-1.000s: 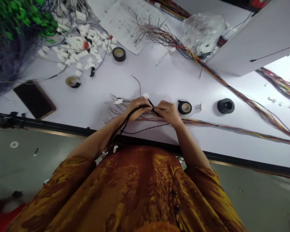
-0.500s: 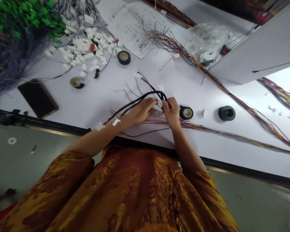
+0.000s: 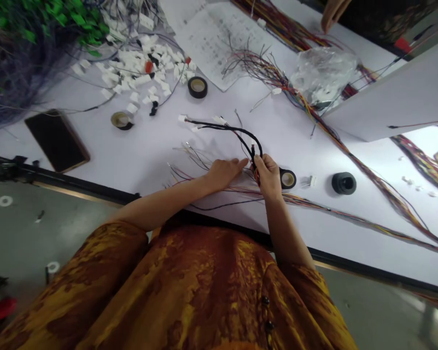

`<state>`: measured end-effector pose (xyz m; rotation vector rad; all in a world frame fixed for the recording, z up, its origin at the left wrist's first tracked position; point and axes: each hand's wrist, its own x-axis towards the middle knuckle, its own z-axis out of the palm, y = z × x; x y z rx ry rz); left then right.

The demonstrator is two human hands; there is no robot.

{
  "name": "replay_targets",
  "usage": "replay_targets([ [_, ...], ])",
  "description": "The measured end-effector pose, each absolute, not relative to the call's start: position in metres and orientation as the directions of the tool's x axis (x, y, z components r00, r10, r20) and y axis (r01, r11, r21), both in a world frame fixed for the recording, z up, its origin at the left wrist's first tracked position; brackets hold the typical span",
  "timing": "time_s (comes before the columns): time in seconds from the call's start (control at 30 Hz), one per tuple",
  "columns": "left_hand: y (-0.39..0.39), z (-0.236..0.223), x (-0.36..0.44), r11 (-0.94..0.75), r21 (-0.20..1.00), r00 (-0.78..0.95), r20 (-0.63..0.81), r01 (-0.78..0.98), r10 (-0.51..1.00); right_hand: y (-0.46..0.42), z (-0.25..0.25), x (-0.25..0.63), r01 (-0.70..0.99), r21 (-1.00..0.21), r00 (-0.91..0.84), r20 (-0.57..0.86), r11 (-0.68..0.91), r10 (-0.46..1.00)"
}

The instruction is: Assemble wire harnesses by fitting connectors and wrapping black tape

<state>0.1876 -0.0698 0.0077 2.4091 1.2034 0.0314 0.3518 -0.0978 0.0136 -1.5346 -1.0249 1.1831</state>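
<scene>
- Gripping a black sheathed wire harness (image 3: 237, 130) in your clenched right hand (image 3: 268, 177), its loop arching above, centre frame
- Resting your left hand (image 3: 224, 174) open beside it, near thin loose coloured wires (image 3: 190, 167)

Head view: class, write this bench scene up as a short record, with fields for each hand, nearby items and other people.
Right hand: shut around a black harness with white connectors at its far ends
Left hand: open, palm down, beside thin wires
Next to right hand: tape roll
Further items: white connectors, phone
Other people: co-worker's hand at the far top edge
</scene>
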Motion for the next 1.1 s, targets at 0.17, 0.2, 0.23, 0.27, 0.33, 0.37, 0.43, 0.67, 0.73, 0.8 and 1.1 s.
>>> replay_targets([
  [0.17, -0.073, 0.015, 0.192, -0.597, 0.387, 0.68, -0.116, 0.702, 0.724, -0.101, 0.018, 0.35, 0.057, -0.969, 0.191, -0.226, -0.24, 0.955],
  [0.2, -0.073, 0.015, 0.192, -0.602, 0.384, 0.682, -0.111, 0.7, 0.723, -0.101, 0.017, 0.351, 0.049, -0.968, 0.205, -0.23, -0.245, 0.951],
  [0.23, -0.073, 0.013, 0.192, -0.602, 0.378, 0.681, -0.116, 0.703, 0.723, -0.102, 0.017, 0.351, 0.043, -0.967, 0.22, -0.236, -0.251, 0.947],
  [0.27, -0.072, 0.012, 0.193, -0.603, 0.372, 0.682, -0.126, 0.706, 0.721, -0.102, 0.016, 0.351, 0.038, -0.964, 0.231, -0.247, -0.262, 0.941],
  [0.33, -0.07, 0.008, 0.192, -0.614, 0.363, 0.694, -0.144, 0.7, 0.706, -0.103, 0.015, 0.35, 0.026, -0.955, 0.235, -0.281, -0.295, 0.93],
  [0.37, -0.069, 0.006, 0.191, -0.623, 0.365, 0.703, -0.146, 0.692, 0.696, -0.104, 0.016, 0.35, 0.021, -0.949, 0.225, -0.303, -0.315, 0.926],
  [0.43, -0.068, 0.004, 0.186, -0.638, 0.381, 0.724, -0.139, 0.669, 0.676, -0.104, 0.019, 0.349, 0.011, -0.94, 0.204, -0.332, -0.341, 0.921],
  [0.67, -0.076, 0.007, 0.118, -0.653, 0.411, 0.761, -0.189, 0.636, 0.621, -0.083, 0.026, 0.351, 0.209, -0.954, 0.33, -0.137, -0.214, 0.934],
  [0.73, -0.077, 0.011, 0.09, -0.582, 0.411, 0.696, -0.219, 0.702, 0.684, -0.07, 0.013, 0.353, 0.439, -0.891, 0.341, 0.047, -0.115, 0.939],
  [0.8, -0.072, 0.018, 0.06, -0.455, 0.489, 0.608, -0.213, 0.744, 0.765, -0.058, -0.004, 0.353, 0.664, -0.748, 0.251, 0.226, 0.002, 0.941],
  [1.1, 0.079, 0.056, -0.104, -0.007, 0.663, -0.208, 0.244, 0.749, 0.947, -0.05, -0.032, 0.349, 0.753, -0.647, 0.145, 0.339, 0.118, 0.929],
])
